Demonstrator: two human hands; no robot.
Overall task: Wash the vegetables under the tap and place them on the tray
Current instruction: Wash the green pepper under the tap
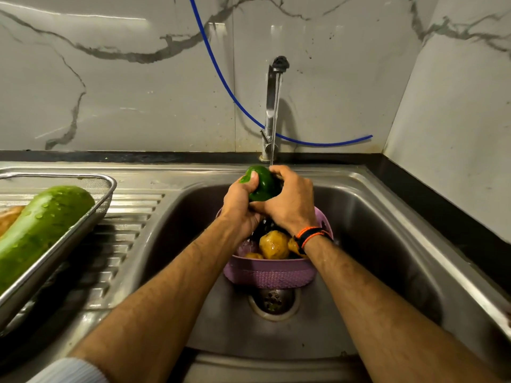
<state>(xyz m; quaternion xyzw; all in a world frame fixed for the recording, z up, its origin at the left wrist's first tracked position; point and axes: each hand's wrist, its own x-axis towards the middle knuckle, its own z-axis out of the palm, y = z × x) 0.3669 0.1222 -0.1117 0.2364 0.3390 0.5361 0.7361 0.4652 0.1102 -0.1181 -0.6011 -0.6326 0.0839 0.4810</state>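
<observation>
A green bell pepper [262,183] is held over the sink under the thin stream of water falling from the steel tap [272,106]. My left hand [240,201] grips it from the left and my right hand [290,201] grips it from the right and top. Below them a purple basket [269,273] sits in the sink bowl with potatoes [273,244] and a dark vegetable, partly hidden by my wrists. The steel mesh tray [91,214] stands on the drainboard at left, holding a large wet green gourd [41,228] and something orange-brown at its left edge.
The steel sink [387,244] has its drain [273,301] just in front of the basket. A ribbed drainboard [124,230] lies to the left. A blue hose [235,98] hangs along the marble wall behind the tap. A black counter edge runs along the right.
</observation>
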